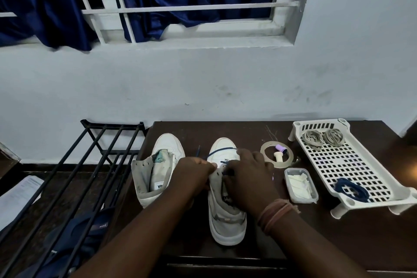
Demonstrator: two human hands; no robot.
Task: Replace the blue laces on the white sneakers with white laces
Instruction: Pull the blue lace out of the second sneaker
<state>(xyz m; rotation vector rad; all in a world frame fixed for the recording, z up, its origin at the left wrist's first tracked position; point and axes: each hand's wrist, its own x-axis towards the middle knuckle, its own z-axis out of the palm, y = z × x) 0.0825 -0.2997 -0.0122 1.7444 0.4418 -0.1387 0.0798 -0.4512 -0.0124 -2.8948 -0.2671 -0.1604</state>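
Two white sneakers stand on the dark table (282,239), toes toward the wall. The left sneaker (161,165) has no lace in it and its tongue gapes. The right sneaker (225,219) still carries a blue lace (220,151) across its lower eyelets. My left hand (195,175) pinches the right sneaker's left eyelet flap. My right hand (249,178) curls over the tongue and grips the blue lace near the upper eyelets. A coiled blue lace (350,188) lies in the white basket (316,149), with two bundles of pale laces (323,137) at its far end.
A tape ring (266,150) with a purple cap and a small spool inside lies right of the shoe. A clear lidded box (301,185) with white material sits beside the basket. A black metal rack (90,165) stands left of the table, over papers and dark cloth.
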